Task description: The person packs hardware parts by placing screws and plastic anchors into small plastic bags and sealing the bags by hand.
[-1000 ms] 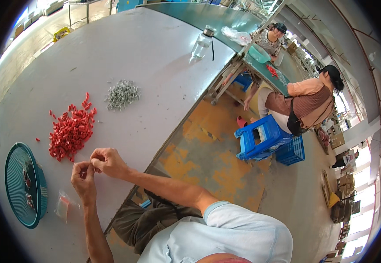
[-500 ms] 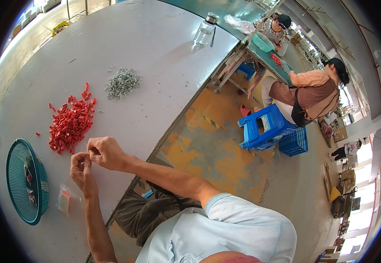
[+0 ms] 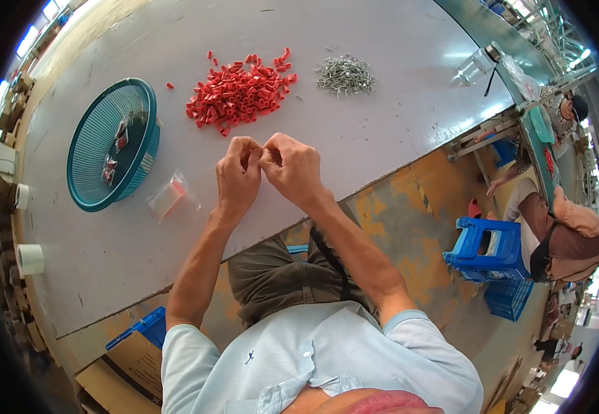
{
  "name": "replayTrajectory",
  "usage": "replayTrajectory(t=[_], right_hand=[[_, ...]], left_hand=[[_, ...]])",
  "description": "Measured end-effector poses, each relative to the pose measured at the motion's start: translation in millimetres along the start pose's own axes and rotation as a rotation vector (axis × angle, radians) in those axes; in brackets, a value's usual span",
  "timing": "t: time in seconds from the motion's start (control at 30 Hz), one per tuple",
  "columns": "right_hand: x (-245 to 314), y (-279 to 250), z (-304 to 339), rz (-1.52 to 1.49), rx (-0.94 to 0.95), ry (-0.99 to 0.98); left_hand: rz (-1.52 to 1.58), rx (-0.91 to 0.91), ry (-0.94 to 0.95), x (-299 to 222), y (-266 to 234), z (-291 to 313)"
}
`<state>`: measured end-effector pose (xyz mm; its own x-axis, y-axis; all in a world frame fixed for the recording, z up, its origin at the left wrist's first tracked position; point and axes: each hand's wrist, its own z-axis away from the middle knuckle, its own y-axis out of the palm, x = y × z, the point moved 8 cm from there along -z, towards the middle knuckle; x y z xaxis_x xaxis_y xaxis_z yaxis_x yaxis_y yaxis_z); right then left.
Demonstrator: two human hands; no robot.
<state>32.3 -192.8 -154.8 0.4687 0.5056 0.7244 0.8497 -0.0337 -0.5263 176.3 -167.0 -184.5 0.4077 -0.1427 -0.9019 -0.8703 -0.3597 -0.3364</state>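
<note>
My left hand (image 3: 238, 178) and my right hand (image 3: 291, 169) meet above the table, their fingers bent in pinches and the fingertips touching. Whatever lies between the fingertips is too small or too hidden to make out. Just beyond them is a heap of short red plastic tubes (image 3: 241, 96). To its right lies a smaller pile of silver screws or nails (image 3: 345, 74). A clear plastic bag (image 3: 168, 199) with something red and pale inside rests left of my left hand.
A teal plastic basket (image 3: 146, 164) holding small packets stands at the left. A clear bottle (image 3: 474, 67) is at the far right. Tape rolls (image 3: 30, 259) sit by the left edge. Blue stools (image 3: 485, 248) and seated co-workers (image 3: 575, 241) are to the right, beyond the table edge.
The view has turned, so the table and its piles appear farther right, and the tape rolls and a cardboard box show at left. Both hands stay pinched together near the red heap.
</note>
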Motion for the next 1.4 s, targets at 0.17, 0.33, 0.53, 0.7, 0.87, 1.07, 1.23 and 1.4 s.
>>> replayTrajectory(t=[0.17,0.33,0.53,0.7,0.87,1.07,1.23,1.4], right_hand=[[2,0,3,0.037,-0.006,-0.011],[2,4,7,-0.010,-0.003,-0.053],[-62,-41,-23,0.060,0.110,0.031],[-102,-60,-64,0.218,0.118,0.025],[-99,-28,-102,0.459,0.156,-0.037],[-109,-24,-89,0.559,0.240,-0.130],[-145,-95,-94,0.408,0.135,0.031],[-161,-85,-116,0.231,0.190,0.152]], left_hand=[[0.350,0.085,-0.211,19,5,2],[0.145,-0.007,0.022,11,2,2],[0.241,-0.006,-0.109,10,-5,-6],[0.192,0.057,-0.018,12,9,-6],[0.187,0.060,0.002,11,11,-4],[0.224,0.022,-0.064,20,-3,-1],[0.261,0.051,-0.060,12,4,-6],[0.220,0.079,-0.025,17,8,-7]])
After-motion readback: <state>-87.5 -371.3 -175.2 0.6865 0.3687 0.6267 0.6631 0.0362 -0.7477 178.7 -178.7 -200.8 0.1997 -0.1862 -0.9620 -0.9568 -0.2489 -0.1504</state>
